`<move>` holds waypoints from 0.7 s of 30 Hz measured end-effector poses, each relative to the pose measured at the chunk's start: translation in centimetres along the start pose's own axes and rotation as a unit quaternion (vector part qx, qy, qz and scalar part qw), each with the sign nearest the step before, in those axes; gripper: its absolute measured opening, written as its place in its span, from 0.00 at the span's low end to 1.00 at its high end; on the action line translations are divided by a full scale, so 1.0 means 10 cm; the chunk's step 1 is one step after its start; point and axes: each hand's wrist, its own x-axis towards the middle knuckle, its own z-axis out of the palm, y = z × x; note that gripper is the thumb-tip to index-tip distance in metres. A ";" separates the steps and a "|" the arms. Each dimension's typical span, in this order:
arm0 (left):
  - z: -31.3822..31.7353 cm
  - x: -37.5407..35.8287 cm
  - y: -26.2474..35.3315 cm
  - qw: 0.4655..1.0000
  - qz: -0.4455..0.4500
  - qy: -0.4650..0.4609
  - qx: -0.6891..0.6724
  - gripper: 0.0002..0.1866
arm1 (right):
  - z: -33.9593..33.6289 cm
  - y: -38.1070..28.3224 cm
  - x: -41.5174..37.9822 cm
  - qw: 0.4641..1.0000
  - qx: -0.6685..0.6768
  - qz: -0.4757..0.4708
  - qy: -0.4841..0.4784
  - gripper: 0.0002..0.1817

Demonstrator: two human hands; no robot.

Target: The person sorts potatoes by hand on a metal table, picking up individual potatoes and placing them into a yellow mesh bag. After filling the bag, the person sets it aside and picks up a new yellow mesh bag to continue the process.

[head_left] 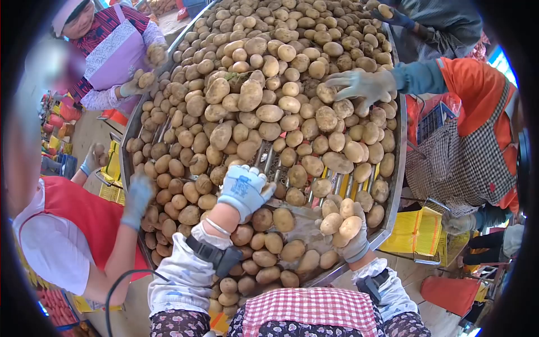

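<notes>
My left hand (242,190), in a pale blue work glove with a print on its back, reaches over the heap of potatoes (269,113) near the middle of the metal sorting table. Its fingers curl downward and the thumb stands out to the right; whatever lies under the palm is hidden. In my gloved right hand (358,247), at the near right edge, several potatoes (340,220) are gripped together in cupped fingers. Between my hands, loose potatoes (283,219) rest on the near part of the table, and metal rollers (268,157) show through gaps.
A raised metal rim (400,168) borders the table. Co-workers' gloved hands reach in from the right (365,87) and left (137,199). Another person (120,53) holds potatoes at the far left. Yellow mesh sacks (412,230) hang beside the right rim, above a red bucket (449,295).
</notes>
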 end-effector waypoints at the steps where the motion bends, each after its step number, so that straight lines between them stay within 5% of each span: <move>1: 0.05 0.07 -0.03 0.999 -0.017 -0.026 0.023 0.13 | 0.04 0.01 -0.02 1.000 0.017 -0.006 0.020 0.33; 3: 0.13 0.30 -0.08 0.996 0.023 0.084 0.006 0.13 | 0.06 0.00 -0.03 0.999 0.033 -0.013 0.037 0.33; 4: 0.21 0.44 -0.06 0.997 0.003 0.016 0.077 0.19 | 0.06 -0.01 -0.03 0.998 0.036 -0.012 0.043 0.33; 8: 0.63 0.80 0.06 0.968 -0.030 0.005 0.248 0.20 | -0.01 -0.06 -0.09 0.999 0.015 -0.030 0.028 0.32; 11: 0.77 0.83 0.01 0.961 -0.017 0.079 0.266 0.18 | -0.09 -0.15 -0.12 0.998 0.052 0.005 0.041 0.27; 16: 0.50 0.94 -0.03 0.968 -0.034 0.007 0.247 0.17 | -0.15 -0.14 -0.17 0.993 0.046 -0.037 0.106 0.25; 18: 0.15 0.83 0.04 0.993 -0.109 -0.033 -0.018 0.19 | -0.23 -0.12 -0.18 0.991 0.056 -0.066 0.099 0.29; 21: 0.28 0.63 0.09 0.976 -0.083 -0.024 -0.201 0.24 | -0.25 -0.06 -0.19 0.990 0.105 -0.035 0.082 0.27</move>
